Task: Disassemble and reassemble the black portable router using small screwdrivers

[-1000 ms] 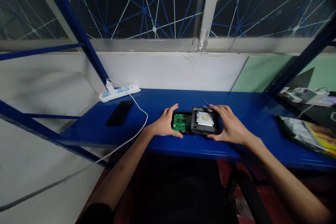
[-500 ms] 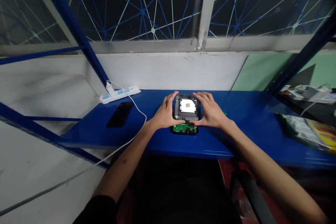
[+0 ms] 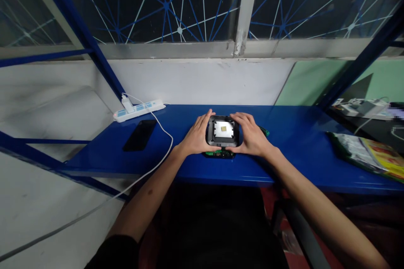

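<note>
Between both hands is a black plastic casing half [image 3: 222, 140], squarish with rounded corners, with a silver metal plate [image 3: 227, 129] and a small tan square in its middle. My left hand [image 3: 199, 134] grips its left side, thumb along the near edge. On the opposite side my right hand [image 3: 251, 134] holds it the same way, fingers at the far corner. Below the casing, a green circuit board [image 3: 217, 154] in a dark shell lies on the blue table, mostly covered by the casing. Part of a green-handled tool [image 3: 265, 131] shows behind my right hand.
A black phone [image 3: 139, 135] lies on the blue table [image 3: 296, 147] at left. Behind it is a white power strip [image 3: 139, 110] with a plugged charger, whose white cable [image 3: 168, 151] runs past my left forearm. A colourful packet [image 3: 369, 153] lies at right.
The casing has come lower and nearer over the circuit board, covering more of it. Both hands keep hold of it. The whole view has shifted slightly.
</note>
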Demonstrator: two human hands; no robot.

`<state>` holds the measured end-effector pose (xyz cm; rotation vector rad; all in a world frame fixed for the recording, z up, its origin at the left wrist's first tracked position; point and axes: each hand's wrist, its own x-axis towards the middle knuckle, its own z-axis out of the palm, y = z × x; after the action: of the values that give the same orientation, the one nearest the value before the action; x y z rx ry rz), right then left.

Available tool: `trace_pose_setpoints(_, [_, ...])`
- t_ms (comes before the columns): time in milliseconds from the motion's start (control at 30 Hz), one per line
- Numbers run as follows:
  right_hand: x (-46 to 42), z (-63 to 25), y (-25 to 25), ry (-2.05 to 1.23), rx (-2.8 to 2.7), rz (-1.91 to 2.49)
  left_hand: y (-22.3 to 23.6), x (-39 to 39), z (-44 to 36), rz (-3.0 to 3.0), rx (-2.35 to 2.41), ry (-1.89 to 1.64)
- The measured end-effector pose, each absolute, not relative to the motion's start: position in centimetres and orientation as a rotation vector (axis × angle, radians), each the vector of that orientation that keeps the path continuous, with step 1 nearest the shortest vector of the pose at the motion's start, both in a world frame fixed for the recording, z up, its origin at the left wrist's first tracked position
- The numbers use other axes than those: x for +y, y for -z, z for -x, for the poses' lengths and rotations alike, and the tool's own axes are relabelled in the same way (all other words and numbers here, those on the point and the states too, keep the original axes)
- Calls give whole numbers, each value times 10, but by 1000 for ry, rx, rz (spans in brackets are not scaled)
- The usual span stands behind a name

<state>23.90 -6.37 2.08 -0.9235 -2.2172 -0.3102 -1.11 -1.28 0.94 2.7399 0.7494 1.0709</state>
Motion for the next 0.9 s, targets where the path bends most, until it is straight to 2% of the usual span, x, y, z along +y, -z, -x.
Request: trace_pose_setpoints(900, [-61,-245,-13,183,-2269,966,-2,-13,16,-2714,744,-1203])
